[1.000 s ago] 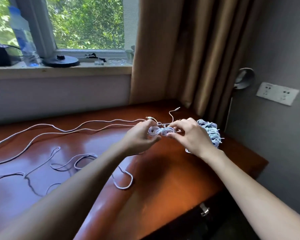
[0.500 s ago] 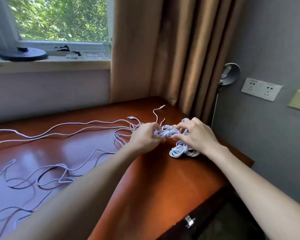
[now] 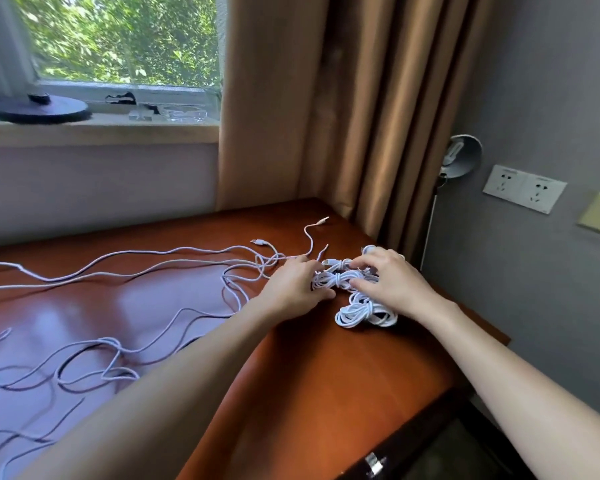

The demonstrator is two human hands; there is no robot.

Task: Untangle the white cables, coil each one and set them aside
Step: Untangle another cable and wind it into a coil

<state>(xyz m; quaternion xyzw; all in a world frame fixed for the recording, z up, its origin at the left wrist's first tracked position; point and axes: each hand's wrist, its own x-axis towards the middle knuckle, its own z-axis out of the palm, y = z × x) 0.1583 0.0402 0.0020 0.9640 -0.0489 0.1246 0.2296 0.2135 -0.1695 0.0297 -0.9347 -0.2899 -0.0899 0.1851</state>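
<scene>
White and ropy, cinched round its waist into a bow-tie shape: gripped the small coiled cable (image 3: pixel 333 280) from both ends, with the curled fingers (image 3: pixel 303 266) and thumb of the left hand (image 3: pixel 293 287) closed on its left loops and the bent fingers (image 3: pixel 362 263) of the right hand (image 3: pixel 392 282) closed over its right loops. Held it low at the far right corner of the table (image 3: pixel 326 375), touching the heap of coils (image 3: pixel 364 313) just under the right palm. Could not count the bundles in that heap, half covered by the hand. Left the loose cables (image 3: pixel 146 261) trailing leftward in thin, wavy lines over glossy red-brown wood washed with bluish glare. Saw a small plug (image 3: pixel 258 242) lying free just beyond the left knuckles; lost the strands' far ends off the left edge. Passed two bare forearms, cut off at the bottom, and a blurred metal pull (image 3: pixel 374 464) on a dark drawer front. Found heavy tan curtain (image 3: pixel 326 116) folds behind, a flat black disc (image 3: pixel 39 109) on the pale sill (image 3: pixel 97 131), and something clear and glassy beside it, too smeared to name. Made out a round grey lamp head (image 3: pixel 461 155) and a white double socket (image 3: pixel 523 188) on the matte grey wall.
</scene>
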